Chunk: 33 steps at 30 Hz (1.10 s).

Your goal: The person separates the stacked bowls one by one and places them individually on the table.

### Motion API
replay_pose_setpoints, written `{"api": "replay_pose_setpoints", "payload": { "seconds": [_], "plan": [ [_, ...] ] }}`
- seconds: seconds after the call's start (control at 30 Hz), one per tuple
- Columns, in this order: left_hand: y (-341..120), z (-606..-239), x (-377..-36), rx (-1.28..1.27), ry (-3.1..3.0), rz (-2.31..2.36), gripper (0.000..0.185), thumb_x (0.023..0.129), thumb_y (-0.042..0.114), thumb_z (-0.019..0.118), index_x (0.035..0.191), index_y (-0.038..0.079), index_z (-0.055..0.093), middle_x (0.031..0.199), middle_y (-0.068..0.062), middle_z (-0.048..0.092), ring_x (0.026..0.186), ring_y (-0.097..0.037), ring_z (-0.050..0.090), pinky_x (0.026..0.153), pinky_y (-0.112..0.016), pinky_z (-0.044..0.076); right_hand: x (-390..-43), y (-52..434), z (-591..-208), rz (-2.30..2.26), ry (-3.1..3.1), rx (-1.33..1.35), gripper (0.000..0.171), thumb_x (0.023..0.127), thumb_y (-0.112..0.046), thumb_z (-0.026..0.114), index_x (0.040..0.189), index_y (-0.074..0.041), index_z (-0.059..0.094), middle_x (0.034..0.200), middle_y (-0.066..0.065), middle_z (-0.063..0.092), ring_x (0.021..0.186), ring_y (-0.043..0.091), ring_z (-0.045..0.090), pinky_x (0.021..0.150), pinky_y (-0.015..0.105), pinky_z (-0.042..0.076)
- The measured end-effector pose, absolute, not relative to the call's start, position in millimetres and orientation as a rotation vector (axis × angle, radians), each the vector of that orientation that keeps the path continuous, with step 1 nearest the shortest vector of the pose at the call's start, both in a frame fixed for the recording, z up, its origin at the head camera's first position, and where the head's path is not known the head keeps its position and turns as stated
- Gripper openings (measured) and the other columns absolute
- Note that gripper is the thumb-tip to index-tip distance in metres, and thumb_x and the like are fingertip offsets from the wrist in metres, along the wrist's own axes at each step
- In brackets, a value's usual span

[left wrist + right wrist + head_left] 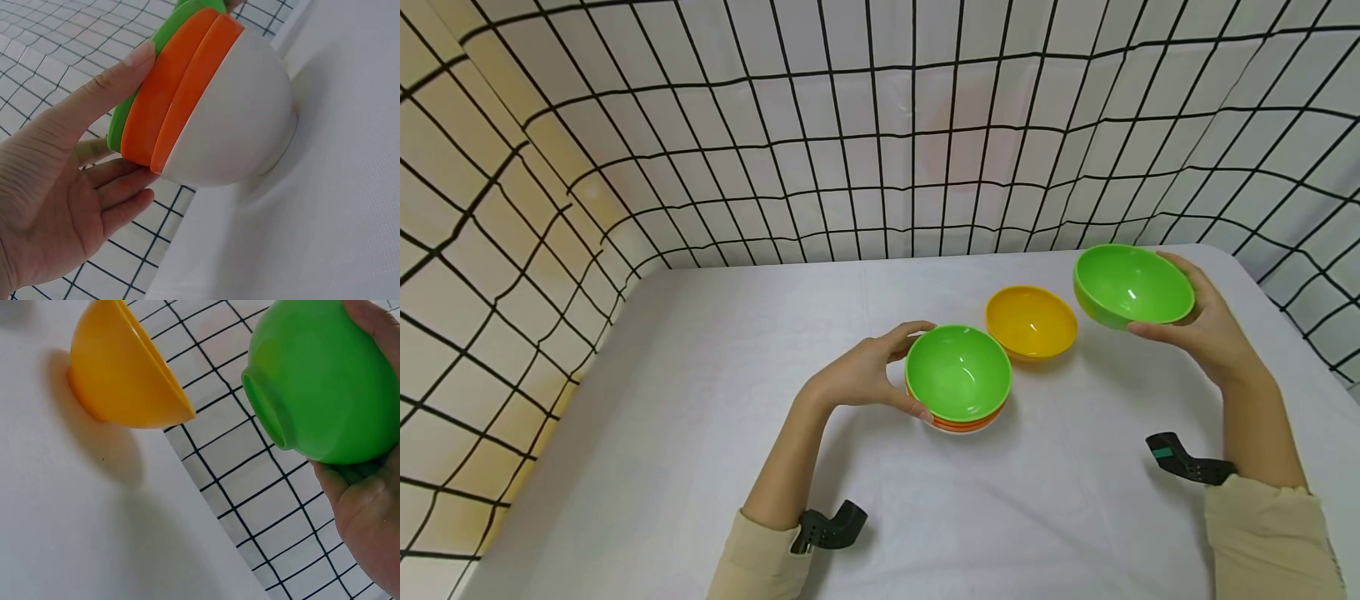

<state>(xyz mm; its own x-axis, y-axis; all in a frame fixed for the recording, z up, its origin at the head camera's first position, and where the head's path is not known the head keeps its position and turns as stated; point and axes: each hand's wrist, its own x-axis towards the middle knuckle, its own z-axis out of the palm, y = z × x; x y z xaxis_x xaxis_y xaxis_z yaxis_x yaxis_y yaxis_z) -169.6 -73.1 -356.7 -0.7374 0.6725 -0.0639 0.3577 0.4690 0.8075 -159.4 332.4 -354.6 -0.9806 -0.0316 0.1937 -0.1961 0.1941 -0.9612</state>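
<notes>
We see the left hand [865, 375] near the middle of the frame in the head view, its fingers curved round the left side of a stack [212, 106] of bowls, the thumb at the near rim. On top sits a green top bowl [958, 375], open side up; below it the left wrist view shows two orange bands [164, 87] and a white bowl [240, 115] at the bottom. We cannot tell whether its foot touches the surface [737, 375].

Right of the frame's centre and farther up, the right hand [1213, 329] holds a green bowl [1131, 283] from its right side, fingers spread wide round it, the thumb along the near edge. In the right wrist view we see that bowl raised off the surface, its foot ring bare.

Between the two hands stands a yellow bowl [1030, 323], open side up, just beside the stack; we cannot tell whether the two touch.

Across the top of the frame and down its left side we see a black grid [913, 108]. At the bottom are a left sleeve [760, 558] and a right sleeve [1273, 533], both beige.
</notes>
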Motion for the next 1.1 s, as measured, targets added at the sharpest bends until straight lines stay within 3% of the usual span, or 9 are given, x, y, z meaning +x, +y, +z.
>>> {"api": "replay_pose_setpoints", "payload": {
  "seconds": [0.33,0.5,0.73,0.8,0.93,1.1],
  "plan": [
    [-73,-357,-169,0.862,2.346,1.156,0.101,0.054,0.042,0.088,0.137,0.037,0.032,0.133,0.011,0.049,0.128,-0.016,0.043,0.104,-0.037,0.037,-166,347,-372,1.743,-2.478,0.072,0.089,0.078,0.003,0.069,0.147,-0.025,0.020,0.136,-0.004,0.031,0.112,0.005,0.037,0.079,0.002,0.041],
    [-73,-357,-169,0.865,2.344,1.155,0.101,0.054,0.043,0.088,0.137,0.037,0.031,0.134,0.011,0.048,0.128,-0.016,0.042,0.105,-0.037,0.037,-173,364,-392,1.747,-2.504,0.021,0.089,0.081,-0.001,0.068,0.147,-0.028,0.015,0.145,0.000,0.025,0.123,0.008,0.031,0.091,0.007,0.038],
    [-73,-357,-170,0.867,2.345,1.152,0.100,0.055,0.042,0.088,0.137,0.036,0.031,0.134,0.010,0.049,0.128,-0.018,0.043,0.104,-0.038,0.037,-173,369,-402,1.666,-2.573,-0.038,0.088,0.082,-0.006,0.068,0.147,-0.030,0.012,0.145,-0.002,0.023,0.125,0.009,0.027,0.094,0.007,0.034],
    [-73,-356,-170,0.862,2.349,1.148,0.100,0.055,0.041,0.088,0.137,0.037,0.032,0.133,0.011,0.049,0.128,-0.017,0.043,0.104,-0.037,0.037,-171,368,-400,1.662,-2.601,-0.058,0.088,0.084,-0.010,0.067,0.147,-0.031,0.009,0.148,-0.001,0.018,0.129,0.011,0.023,0.102,0.011,0.029],
    [-73,-355,-169,0.860,2.354,1.144,0.099,0.055,0.041,0.088,0.137,0.037,0.032,0.133,0.011,0.049,0.127,-0.017,0.044,0.104,-0.037,0.037,-166,365,-398,1.690,-2.615,-0.057,0.090,0.084,-0.010,0.066,0.147,-0.033,0.006,0.148,-0.001,0.016,0.132,0.013,0.019,0.106,0.013,0.023],
    [-73,-355,-169,0.866,2.347,1.153,0.099,0.055,0.041,0.088,0.137,0.037,0.032,0.132,0.012,0.050,0.127,-0.016,0.043,0.105,-0.036,0.036,-165,366,-406,1.768,-2.573,-0.016,0.091,0.082,-0.003,0.067,0.147,-0.032,0.008,0.144,-0.003,0.019,0.129,0.012,0.020,0.101,0.008,0.026]
  ]
}}
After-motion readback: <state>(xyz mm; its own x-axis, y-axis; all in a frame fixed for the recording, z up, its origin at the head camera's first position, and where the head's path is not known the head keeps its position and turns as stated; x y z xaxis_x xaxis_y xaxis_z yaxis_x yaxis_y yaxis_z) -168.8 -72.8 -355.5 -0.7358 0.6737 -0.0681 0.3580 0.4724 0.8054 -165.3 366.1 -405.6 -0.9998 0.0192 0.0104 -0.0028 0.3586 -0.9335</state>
